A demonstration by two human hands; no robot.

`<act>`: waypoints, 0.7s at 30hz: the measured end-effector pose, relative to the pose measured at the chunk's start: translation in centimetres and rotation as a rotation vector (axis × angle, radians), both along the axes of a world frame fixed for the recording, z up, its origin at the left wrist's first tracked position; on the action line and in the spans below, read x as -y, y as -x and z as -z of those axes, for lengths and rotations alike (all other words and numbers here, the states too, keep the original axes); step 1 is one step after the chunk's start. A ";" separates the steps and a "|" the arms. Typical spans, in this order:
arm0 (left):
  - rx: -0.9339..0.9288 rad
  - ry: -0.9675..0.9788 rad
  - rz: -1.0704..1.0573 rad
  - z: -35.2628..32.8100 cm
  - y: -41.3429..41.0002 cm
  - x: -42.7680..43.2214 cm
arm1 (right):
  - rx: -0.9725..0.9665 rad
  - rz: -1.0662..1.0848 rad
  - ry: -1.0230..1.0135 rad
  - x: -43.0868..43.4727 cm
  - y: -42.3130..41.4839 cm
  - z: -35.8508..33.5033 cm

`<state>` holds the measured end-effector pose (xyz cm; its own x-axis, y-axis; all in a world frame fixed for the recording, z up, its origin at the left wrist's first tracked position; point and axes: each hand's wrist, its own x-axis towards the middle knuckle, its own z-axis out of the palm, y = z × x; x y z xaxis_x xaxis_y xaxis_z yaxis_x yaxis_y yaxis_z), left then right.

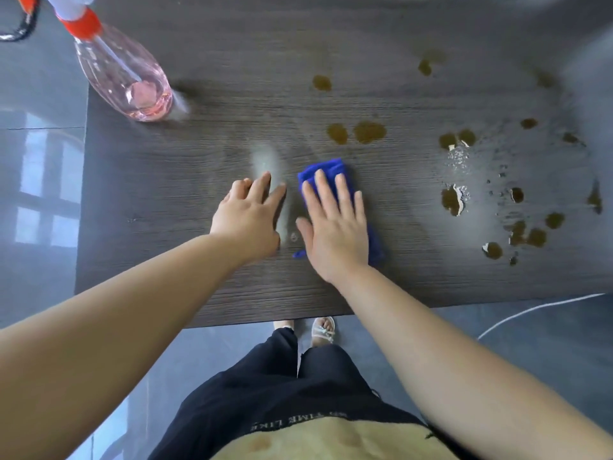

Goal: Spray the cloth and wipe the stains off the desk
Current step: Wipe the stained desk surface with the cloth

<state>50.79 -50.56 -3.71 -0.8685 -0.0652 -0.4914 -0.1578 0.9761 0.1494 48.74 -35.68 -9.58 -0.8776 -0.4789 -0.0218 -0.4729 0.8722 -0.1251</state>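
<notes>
A folded blue cloth [326, 171] lies on the dark wood-grain desk [166, 200], near the middle. My right hand [331, 224] presses flat on it with straight, spread fingers. My left hand [248, 214] rests on the bare desk just left of the cloth, fingers extended. Several brown stains [370, 131] dot the desk beyond and to the right of the cloth, some among wet patches [459, 157]. A clear pink spray bottle [122, 74] with an orange collar stands at the far left corner, apart from both hands.
The desk's front edge runs just above my feet. A white cable [530, 310] lies on the grey floor at the right. A black and orange strap [20, 24] sits at the top left, off the desk. A pale smear [263, 159] marks the desk ahead of my left hand.
</notes>
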 end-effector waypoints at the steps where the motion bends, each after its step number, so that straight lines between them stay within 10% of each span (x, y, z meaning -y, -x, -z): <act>1: -0.009 0.001 0.007 0.0 0.0 0.2 | -0.006 -0.151 -0.007 -1.0 -0.8 0.0; 6: -0.015 0.021 0.022 -0.3 0.3 -0.1 | -0.011 -0.493 -0.071 -9.4 0.8 -0.5; 13: -0.027 -0.023 -0.048 -0.7 0.9 0.0 | -0.004 0.282 0.002 0.2 1.9 0.0; 18: -0.070 -0.144 -0.193 -0.4 1.1 0.5 | 0.021 -0.446 0.013 -3.8 -3.5 -0.4; 21: -0.053 -0.159 -0.191 -0.2 1.0 0.3 | -0.024 -0.510 -0.048 -8.8 -0.5 -0.1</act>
